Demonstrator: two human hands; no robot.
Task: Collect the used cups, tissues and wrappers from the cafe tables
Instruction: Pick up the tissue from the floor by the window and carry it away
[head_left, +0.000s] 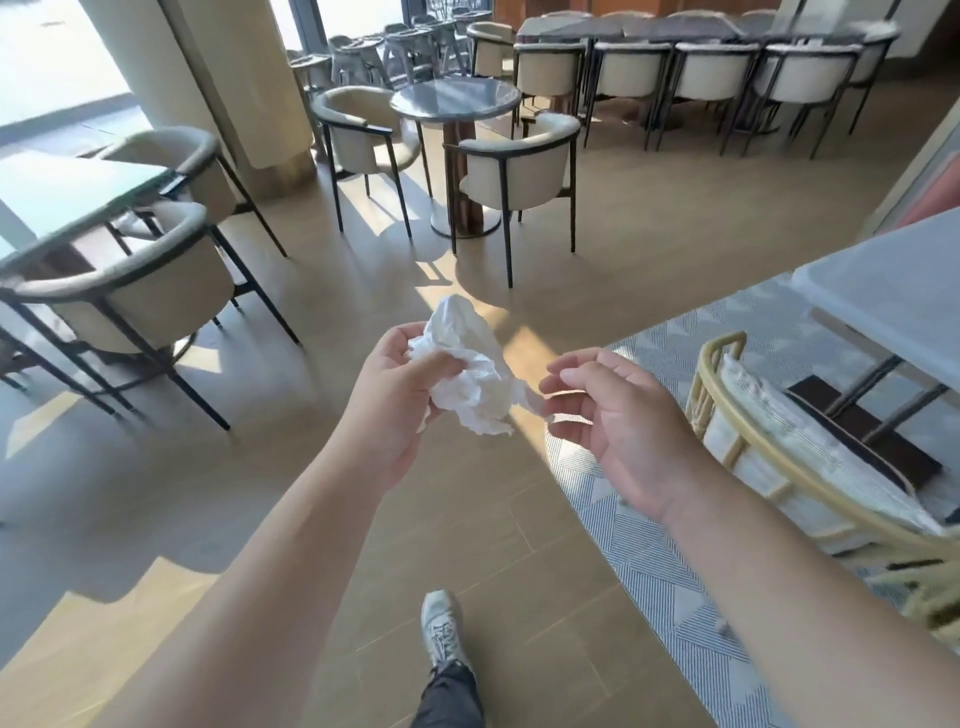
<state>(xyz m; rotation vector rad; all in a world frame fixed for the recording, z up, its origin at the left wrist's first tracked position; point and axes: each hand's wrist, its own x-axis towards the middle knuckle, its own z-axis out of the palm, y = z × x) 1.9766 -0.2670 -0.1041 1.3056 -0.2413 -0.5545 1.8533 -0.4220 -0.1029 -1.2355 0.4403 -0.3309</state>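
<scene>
A crumpled white tissue (475, 371) is bunched up in front of me, above the wooden floor. My left hand (397, 392) grips its left side, thumb pressed into the paper. My right hand (618, 415) is just right of it, and its fingertips pinch a thin twisted end of the tissue that sticks out to the right. Both arms reach forward from the bottom of the view. No cups or wrappers show.
A round grey table (456, 98) with beige chairs stands ahead. A rectangular table (62, 192) with two chairs is at the left. At the right are a pale table (893, 280), a rattan chair (769, 447) and a patterned rug (639, 540). My shoe (441, 626) is below.
</scene>
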